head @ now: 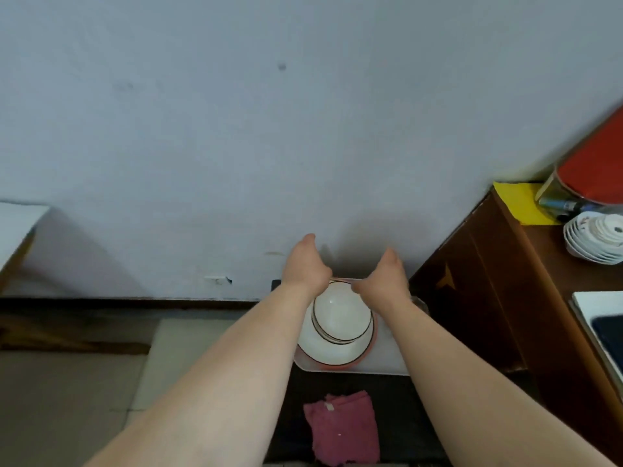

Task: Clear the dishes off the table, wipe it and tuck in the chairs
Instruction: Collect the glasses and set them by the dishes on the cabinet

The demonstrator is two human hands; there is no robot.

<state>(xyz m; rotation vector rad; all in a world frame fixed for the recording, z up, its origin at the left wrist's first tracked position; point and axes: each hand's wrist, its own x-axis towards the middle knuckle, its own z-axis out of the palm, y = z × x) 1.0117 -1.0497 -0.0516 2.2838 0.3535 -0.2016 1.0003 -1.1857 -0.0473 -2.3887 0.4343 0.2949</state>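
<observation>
A stack of white bowls (340,315) with dark rims sits on a wide white plate (323,348), with a pink plate edge showing beneath. The stack rests on a white tray (387,358) lying on a dark surface close to the wall. My left hand (305,264) and my right hand (384,278) are bent down over the far rim of the stack, one on each side, thumbs raised. Their fingers are hidden behind the hands, so their hold is unclear. A folded pink cloth (344,429) lies on the dark surface nearer to me.
A brown wooden cabinet (488,298) stands at the right, close to the tray. On top of it are a pile of white dishes (596,237), a yellow sheet (519,200), pens and a red object (596,170). A white tabletop corner (17,224) shows at the left.
</observation>
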